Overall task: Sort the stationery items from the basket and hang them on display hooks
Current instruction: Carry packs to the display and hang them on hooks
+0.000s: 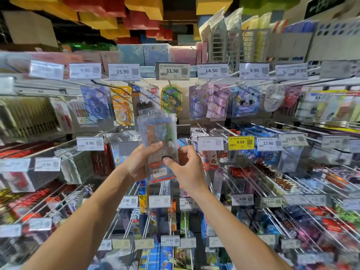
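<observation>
Item: clear plastic hanging pack (157,137) with a cartoon-printed card insert, a red label panel at its foot and punched holes along its top edge. Position: centre of the frame, upright, tilted slightly left, raised in front of the racks; its top edge overlaps the lowest packs of the upper row. It is not on any hook.

Left hand (143,162): centre, just left of the pack; thumb laid across the front face, fingers curled behind, gripping the left side.

Right hand (188,168): centre, just right of the pack; one fingertip presses the front face beside a small black round piece (166,158), the other fingers curled round the right edge.

Fixtures: rows of metal wire display hooks (233,85) running across the whole frame, each fronted by a price tag.
- White price tag marked 11.90 (172,71), upper centre, directly above the pack.
- Yellow price tag marked 9.99 (241,142), right of centre.

Hung stock, upper row:
- Green oval cartoon pack (171,99), just above the held pack.
- Orange correction-tape pack (122,106), to its left.
- Purple cartoon packs (198,102), to its right.
</observation>
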A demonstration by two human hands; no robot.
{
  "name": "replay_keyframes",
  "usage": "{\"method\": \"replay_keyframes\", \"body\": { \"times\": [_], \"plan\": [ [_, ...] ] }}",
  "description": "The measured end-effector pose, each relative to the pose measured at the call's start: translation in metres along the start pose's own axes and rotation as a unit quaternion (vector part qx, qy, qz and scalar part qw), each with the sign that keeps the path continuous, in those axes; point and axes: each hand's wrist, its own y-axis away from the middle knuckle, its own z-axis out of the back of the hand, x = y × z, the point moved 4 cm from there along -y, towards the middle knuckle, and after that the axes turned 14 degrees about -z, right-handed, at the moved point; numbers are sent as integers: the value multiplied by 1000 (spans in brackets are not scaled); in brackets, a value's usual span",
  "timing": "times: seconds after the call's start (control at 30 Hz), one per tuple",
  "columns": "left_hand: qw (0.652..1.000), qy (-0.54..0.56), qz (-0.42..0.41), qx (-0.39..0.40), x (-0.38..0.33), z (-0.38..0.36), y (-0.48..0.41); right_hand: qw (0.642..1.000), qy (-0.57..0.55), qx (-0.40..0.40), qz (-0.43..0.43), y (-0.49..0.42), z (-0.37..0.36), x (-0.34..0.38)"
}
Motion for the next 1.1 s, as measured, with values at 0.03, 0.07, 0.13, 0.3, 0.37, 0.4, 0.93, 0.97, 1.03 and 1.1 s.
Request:
{"method": "replay_keyframes", "body": {
  "times": [0.03,0.07,0.13,0.3,0.37,0.4,0.93,0.97,1.03,1.1],
  "plan": [
    [1000,4,1,-4,-1,-1,1,1000,2,5,-6,-1,1,0],
    [1000,10,4,-7,-2,-2,2,1000,3,11,-8,0,2,-1],
    [1000,18,10,-5,-4,-4,4,999,2,38,-13,2,4,-2],
    [999,26,30,-27,-4,-6,2,989,-89,91,-79,10,8,-8],
    [999,33,30,-31,-3,-8,1,982,-136,89,-98,13,10,-8],
    [998,39,30,-32,-2,-8,1,979,-154,78,-105,13,11,-9],
    [996,59,-9,-67,1,-11,-2,993,74,-82,-31,19,7,5],
    [996,57,-7,-70,2,-10,-2,992,77,-93,-22,20,8,8],
    [996,49,-1,-75,2,-8,-1,991,56,-118,-14,20,11,10],
    [996,44,5,-84,2,-8,-2,990,18,-140,-18,21,15,10]
  ]
}}
